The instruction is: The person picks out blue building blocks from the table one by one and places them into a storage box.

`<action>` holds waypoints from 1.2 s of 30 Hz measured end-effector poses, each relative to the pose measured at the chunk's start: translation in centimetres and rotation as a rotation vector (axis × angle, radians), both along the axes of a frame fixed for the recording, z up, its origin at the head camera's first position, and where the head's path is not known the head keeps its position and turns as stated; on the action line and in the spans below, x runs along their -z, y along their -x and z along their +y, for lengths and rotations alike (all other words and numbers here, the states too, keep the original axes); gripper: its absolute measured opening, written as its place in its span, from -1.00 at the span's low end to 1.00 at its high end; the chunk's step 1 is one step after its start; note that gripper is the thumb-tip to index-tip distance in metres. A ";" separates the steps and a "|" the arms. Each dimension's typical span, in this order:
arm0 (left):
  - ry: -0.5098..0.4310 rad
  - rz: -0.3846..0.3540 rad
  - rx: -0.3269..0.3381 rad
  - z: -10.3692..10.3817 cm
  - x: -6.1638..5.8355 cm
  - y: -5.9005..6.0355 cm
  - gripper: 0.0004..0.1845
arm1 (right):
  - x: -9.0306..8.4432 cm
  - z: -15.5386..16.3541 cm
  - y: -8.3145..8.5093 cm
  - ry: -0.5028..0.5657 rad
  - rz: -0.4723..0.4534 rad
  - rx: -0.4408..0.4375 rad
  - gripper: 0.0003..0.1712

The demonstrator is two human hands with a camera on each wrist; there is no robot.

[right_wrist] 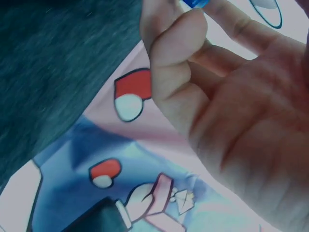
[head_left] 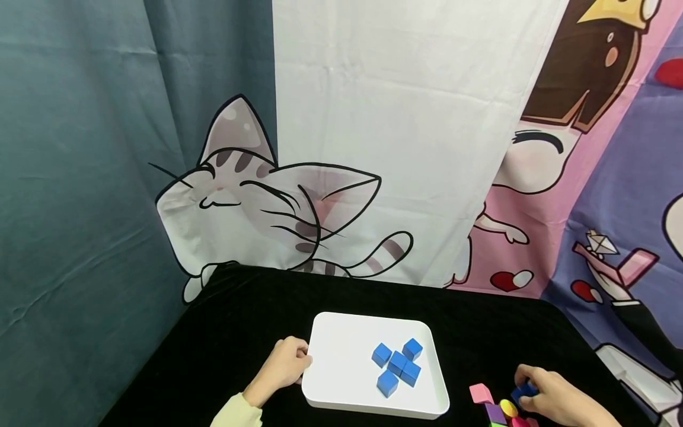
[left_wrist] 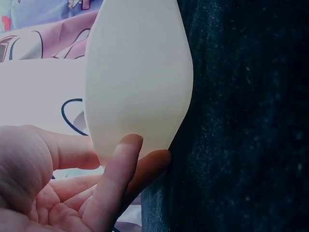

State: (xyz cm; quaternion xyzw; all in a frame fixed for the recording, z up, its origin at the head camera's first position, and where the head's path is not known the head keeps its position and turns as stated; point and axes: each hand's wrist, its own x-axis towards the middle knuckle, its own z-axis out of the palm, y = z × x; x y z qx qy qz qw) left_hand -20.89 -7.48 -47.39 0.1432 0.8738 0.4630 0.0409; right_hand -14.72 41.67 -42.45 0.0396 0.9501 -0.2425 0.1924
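Observation:
A white tray (head_left: 341, 362) lies on the black cloth, with several blue cubes (head_left: 387, 383) grouped in its right half. At the tray's left side my left hand (head_left: 285, 362) grips the edge; in the left wrist view thumb and fingertips pinch the white wall (left_wrist: 140, 72). Right of the tray, my right hand (head_left: 552, 394) holds a blue block (head_left: 524, 391) between thumb and fingers, just beside a small pile of coloured blocks. Only a sliver of that blue block (right_wrist: 195, 2) shows at the top of the right wrist view.
The pile has a pink block (head_left: 481, 393), a purple block (head_left: 495, 413), a yellow round piece (head_left: 508, 408), a green piece (head_left: 497, 424) and a red-pink piece (head_left: 519, 422), cut off by the frame's bottom. Behind the table hang a teal curtain (head_left: 80, 148) and a printed cloth (head_left: 405, 118).

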 end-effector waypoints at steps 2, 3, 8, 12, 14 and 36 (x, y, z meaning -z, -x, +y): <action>-0.002 0.000 0.000 0.0 0.0 0.0 -0.92 | -0.4 -0.4 0.1 0.023 0.043 -0.075 -0.74; -0.002 0.001 0.001 0.0 0.0 0.0 -0.92 | -0.6 -0.6 0.2 0.038 0.060 -0.110 -0.74; -0.004 0.002 0.003 0.0 -0.1 -0.1 -0.92 | -1.4 -1.9 0.8 0.072 0.107 -0.213 -0.73; -0.011 0.003 0.002 0.0 -0.1 -0.1 -0.91 | -1.8 -3.5 1.4 0.047 0.166 -0.266 -0.75; -0.010 0.001 -0.001 0.0 -0.1 -0.2 -0.91 | -2.0 -4.4 1.7 0.033 0.212 -0.299 -0.75; -0.024 -0.008 0.007 -0.1 0.0 0.0 -0.90 | -3.3 -14.0 5.0 0.029 0.297 -0.454 -0.73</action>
